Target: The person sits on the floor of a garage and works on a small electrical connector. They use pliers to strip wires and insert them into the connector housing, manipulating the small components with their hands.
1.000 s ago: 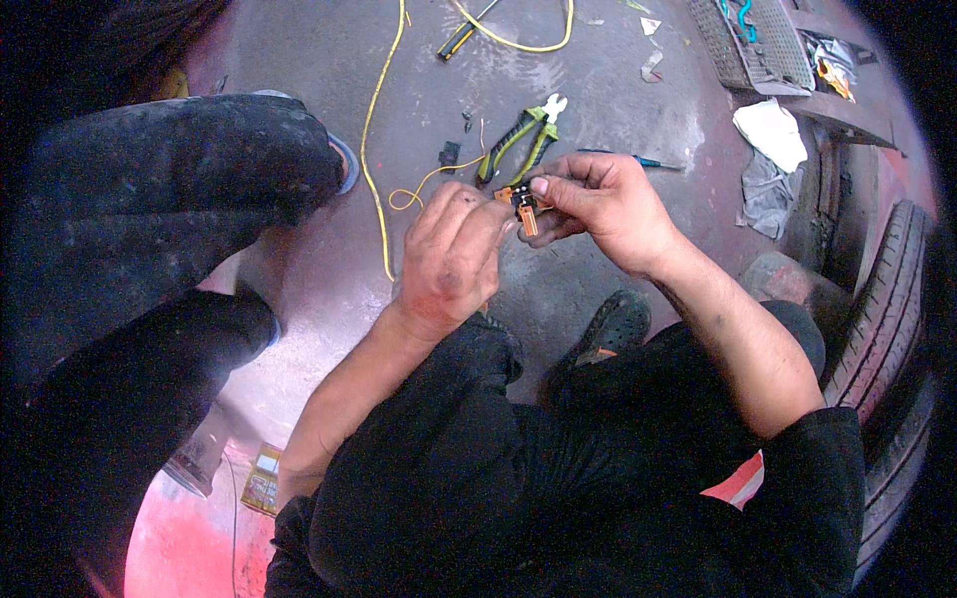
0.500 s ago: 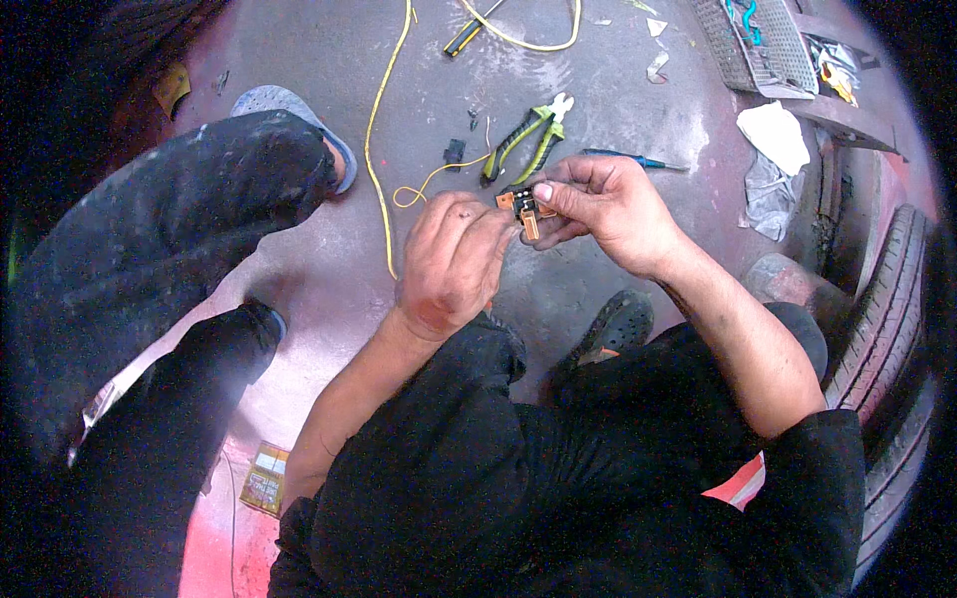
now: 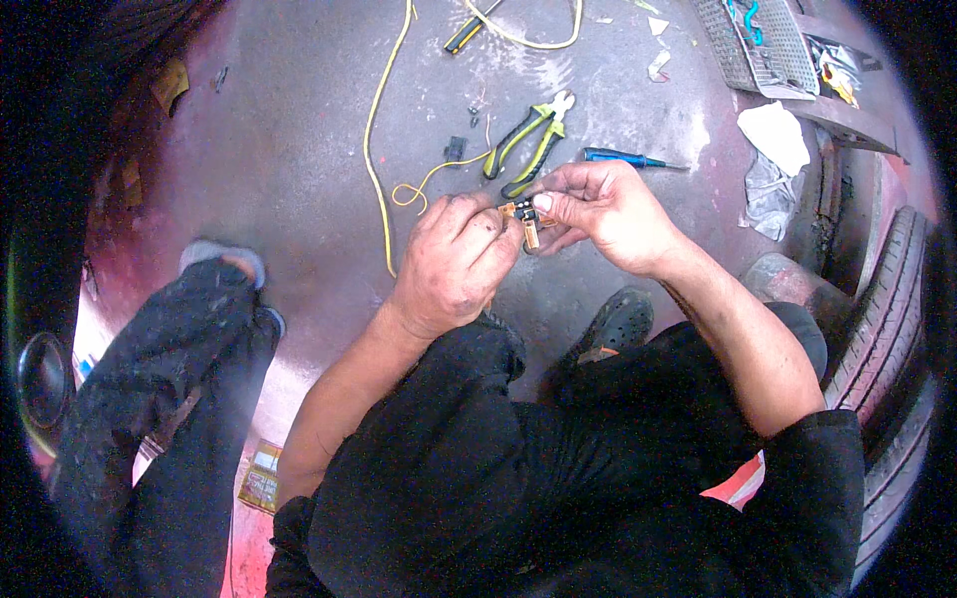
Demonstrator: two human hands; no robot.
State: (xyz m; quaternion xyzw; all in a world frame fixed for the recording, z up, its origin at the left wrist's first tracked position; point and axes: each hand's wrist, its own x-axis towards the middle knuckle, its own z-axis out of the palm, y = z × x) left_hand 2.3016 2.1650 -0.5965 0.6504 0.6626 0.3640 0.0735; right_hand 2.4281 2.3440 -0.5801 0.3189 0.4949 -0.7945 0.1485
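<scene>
A small black part with orange tabs is between my two hands, above the floor. My right hand pinches it from the right, thumb on top and fingers underneath. My left hand is closed at the part's left side, its fingertips at an orange tab; the back of the hand hides part of the grip. Just beyond lie green-and-black cutting pliers with their handles apart, and a blue screwdriver. A thin yellow wire curls beside a small black block to the left.
A longer yellow cable runs along the floor, near a yellow-and-black-handled tool. At right are a grey perforated basket, a white cloth and a tire. Another person's dark-trousered leg stands at left.
The other person's leg at left has swung back toward the lower left, uncovering floor. My left hand has turned slightly and shifted right against the part. My right hand has barely moved.
</scene>
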